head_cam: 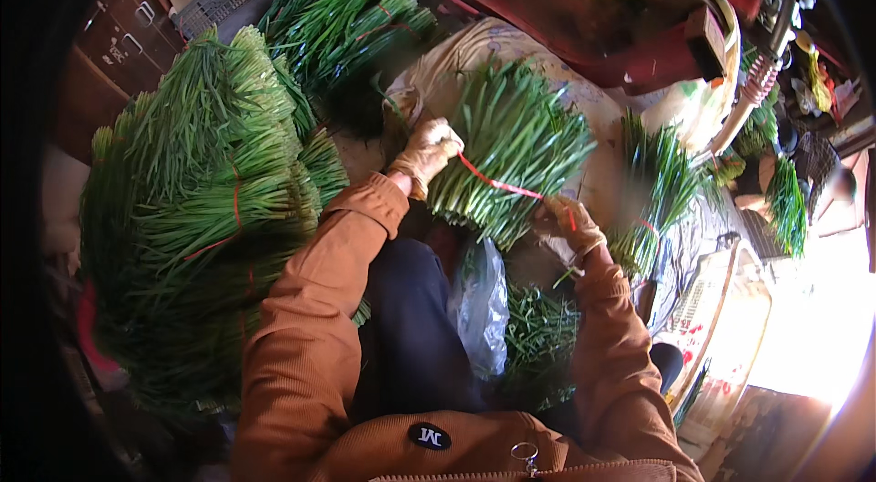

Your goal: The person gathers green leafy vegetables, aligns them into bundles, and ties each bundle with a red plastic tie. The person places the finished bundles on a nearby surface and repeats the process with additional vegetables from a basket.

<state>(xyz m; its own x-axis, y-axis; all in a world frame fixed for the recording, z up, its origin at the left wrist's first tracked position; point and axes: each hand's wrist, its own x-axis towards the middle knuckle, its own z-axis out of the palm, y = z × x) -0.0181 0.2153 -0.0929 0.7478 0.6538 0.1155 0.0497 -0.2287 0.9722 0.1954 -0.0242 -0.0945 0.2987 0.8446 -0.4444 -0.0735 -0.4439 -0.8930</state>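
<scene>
A thick bundle of green garlic chives (pixel 520 133) lies before me on a cloth-covered surface (pixel 438 75), cut ends towards me. Across its lower part runs a red tie strip (pixel 503 186). My left hand (pixel 428 152), in a pale work glove, grips the strip at the bundle's left side. My right hand (pixel 571 225), gloved too, pinches the strip at the right side, and a short red end hangs over its fingers. The strip looks drawn straight between both hands. The bundle's underside is hidden.
Tied chive bundles form a tall stack (pixel 226 208) on my left, with more bundles (pixel 363 17) behind. Loose chives (pixel 653 181) lie on the right. A clear plastic bag (pixel 486 311) hangs by my knee above cut scraps (pixel 544 331). A white plastic basket (pixel 725 318) stands right.
</scene>
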